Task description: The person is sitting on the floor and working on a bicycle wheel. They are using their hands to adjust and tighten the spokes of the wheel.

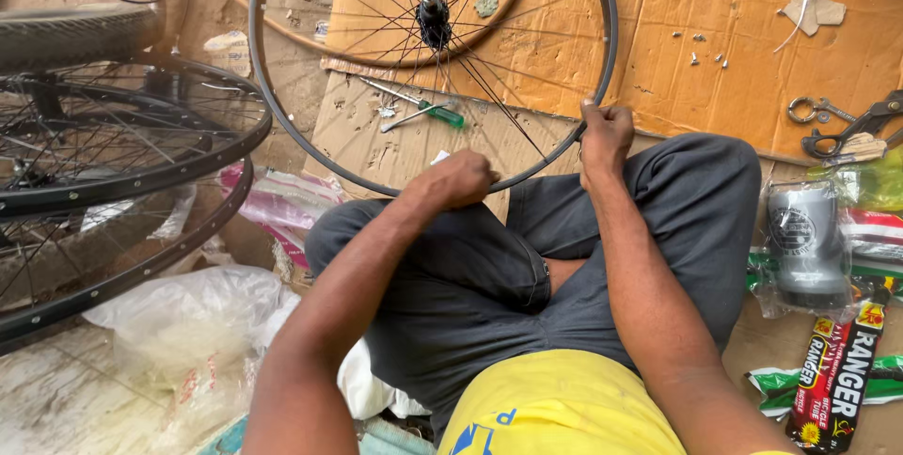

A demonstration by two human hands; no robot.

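A bicycle wheel rim (282, 126) with thin spokes and a dark hub (434, 18) stands tilted in front of my crossed legs, resting on cardboard (752, 50). My right hand (605, 135) grips the rim's near right edge with closed fingers. At the rim's near bottom edge my left hand (458, 177) is curled shut; what it pinches is hidden. A screwdriver with a green handle (438, 113) lies on the cardboard behind the spokes.
Two more spoked wheels (122, 173) are stacked at the left. Scissors (851, 130) and a ring tool lie at the right. A grey cylinder in plastic (805, 243), coloured packets (837, 380) and plastic bags (188, 323) surround my legs.
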